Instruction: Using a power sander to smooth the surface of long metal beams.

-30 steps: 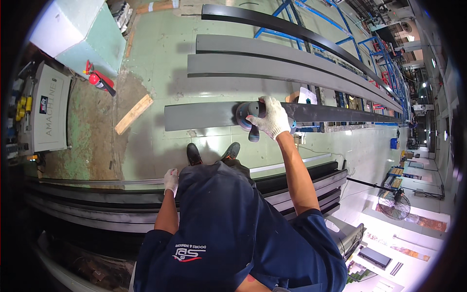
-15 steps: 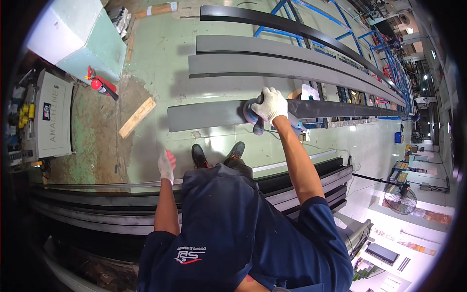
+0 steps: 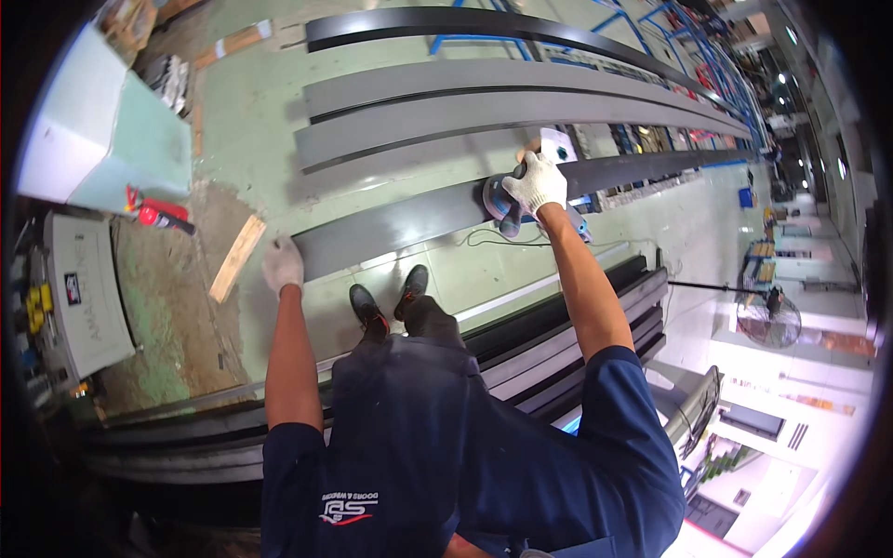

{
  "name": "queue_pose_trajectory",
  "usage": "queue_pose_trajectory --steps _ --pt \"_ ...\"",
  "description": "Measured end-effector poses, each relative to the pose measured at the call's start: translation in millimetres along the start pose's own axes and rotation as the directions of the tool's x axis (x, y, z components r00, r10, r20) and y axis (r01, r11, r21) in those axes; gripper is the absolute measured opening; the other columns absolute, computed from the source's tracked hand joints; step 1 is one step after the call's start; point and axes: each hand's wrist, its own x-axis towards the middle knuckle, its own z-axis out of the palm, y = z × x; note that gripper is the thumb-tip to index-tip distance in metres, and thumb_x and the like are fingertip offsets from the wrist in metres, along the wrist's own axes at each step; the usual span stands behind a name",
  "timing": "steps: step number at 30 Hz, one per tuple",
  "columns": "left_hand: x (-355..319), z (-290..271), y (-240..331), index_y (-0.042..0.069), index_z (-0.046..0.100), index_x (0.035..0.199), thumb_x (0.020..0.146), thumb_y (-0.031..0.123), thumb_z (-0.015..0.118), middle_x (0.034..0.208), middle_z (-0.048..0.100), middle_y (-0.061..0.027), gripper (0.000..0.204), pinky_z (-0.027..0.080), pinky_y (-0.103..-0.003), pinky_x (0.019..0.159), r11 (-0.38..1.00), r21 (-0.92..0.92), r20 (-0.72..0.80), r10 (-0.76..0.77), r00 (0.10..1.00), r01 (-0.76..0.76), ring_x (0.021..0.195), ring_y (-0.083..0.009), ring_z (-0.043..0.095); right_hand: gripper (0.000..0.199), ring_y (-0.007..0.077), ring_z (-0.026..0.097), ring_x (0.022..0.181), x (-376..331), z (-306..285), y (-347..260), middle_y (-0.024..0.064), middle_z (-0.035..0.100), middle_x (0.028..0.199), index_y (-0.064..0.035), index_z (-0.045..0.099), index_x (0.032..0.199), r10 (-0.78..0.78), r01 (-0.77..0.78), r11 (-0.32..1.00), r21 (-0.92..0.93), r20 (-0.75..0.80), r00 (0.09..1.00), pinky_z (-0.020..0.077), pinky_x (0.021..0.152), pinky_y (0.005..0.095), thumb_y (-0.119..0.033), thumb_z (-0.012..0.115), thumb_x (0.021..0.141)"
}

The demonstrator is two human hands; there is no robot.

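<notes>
In a white work glove, my right hand [image 3: 539,183] is wrapped round a blue and black power sander [image 3: 495,197]. The sander sits on the upper face of a long grey metal profile [image 3: 391,223], which runs from near left to far right. My left hand [image 3: 283,264], also gloved, is closed at the near-left end of that same profile; its fingertips are partly hidden there. A cable [image 3: 502,243] loops over the floor beside the sander.
Beyond lie more long grey profiles [image 3: 391,137] and a black one [image 3: 409,20] on blue stands [image 3: 479,45]. Behind my feet are stacked profiles [image 3: 558,358]. To the left are a wooden block [image 3: 237,258], a red fire extinguisher [image 3: 161,213] and a grey cabinet [image 3: 90,293]. A fan [image 3: 770,316] stands right.
My left hand has moved from open in the air up and left onto the profile's end. My right hand and the sander have shifted slightly right along the profile. The view has tilted.
</notes>
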Motion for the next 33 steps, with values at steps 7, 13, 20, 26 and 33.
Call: queue_pose_trajectory --steps 7,13,20,26,33 --pt "5.8 1.8 -2.3 0.003 0.081 0.132 0.111 0.053 0.052 0.129 0.079 -0.0308 0.062 0.055 -0.058 0.108 0.996 0.071 -0.073 -0.049 0.996 0.054 0.126 -0.0524 0.074 0.051 0.0421 0.076 0.120 54.4 -8.5 93.7 0.0211 0.077 0.124 -0.0108 0.079 0.113 0.172 -0.172 0.985 -0.016 0.013 0.985 0.0615 0.105 0.0524 -0.049 0.084 0.079" --pt "1.7 12.9 9.0 0.003 0.083 0.129 0.112 0.054 0.055 0.127 0.081 -0.0300 0.061 0.057 -0.058 0.105 0.987 0.143 -0.122 -0.059 0.991 0.077 0.122 -0.0515 0.076 0.060 0.0467 0.076 0.122 108.0 -3.3 200.1 0.0255 0.078 0.128 -0.0098 0.079 0.121 0.331 -0.330 0.941 -0.070 0.014 0.943 0.0609 0.107 0.0557 -0.054 0.081 0.081" --pt "16.9 20.7 -9.4 0.001 0.081 0.136 0.115 0.052 0.054 0.131 0.080 -0.0314 0.061 0.055 -0.056 0.108 0.976 0.213 -0.218 -0.008 0.976 0.055 0.123 -0.0519 0.075 0.062 0.0459 0.079 0.121 172.6 0.7 301.3 0.0258 0.082 0.126 -0.0089 0.083 0.118 0.454 -0.447 0.887 -0.116 0.043 0.890 0.0628 0.105 0.0552 -0.061 0.080 0.084" --pt "7.7 20.8 6.7 -0.004 0.075 0.147 0.119 0.051 0.050 0.146 0.075 -0.0311 0.067 0.055 -0.054 0.114 0.981 0.195 -0.184 0.011 0.983 0.025 0.132 -0.0504 0.072 0.057 0.0453 0.080 0.119 203.8 -0.7 361.7 0.0245 0.084 0.123 -0.0112 0.085 0.116 0.520 -0.513 0.849 -0.128 0.024 0.854 0.0623 0.106 0.0544 -0.058 0.080 0.082" --pt "20.3 14.0 -15.5 0.003 0.072 0.155 0.119 0.057 0.051 0.155 0.072 -0.0272 0.069 0.057 -0.053 0.117 0.972 0.193 -0.170 -0.105 0.980 0.138 0.137 -0.0469 0.072 0.061 0.0465 0.079 0.120 229.5 -0.4 419.8 0.0258 0.084 0.121 -0.0082 0.085 0.114 0.544 -0.537 0.835 -0.121 0.032 0.839 0.0617 0.106 0.0546 -0.060 0.076 0.083"
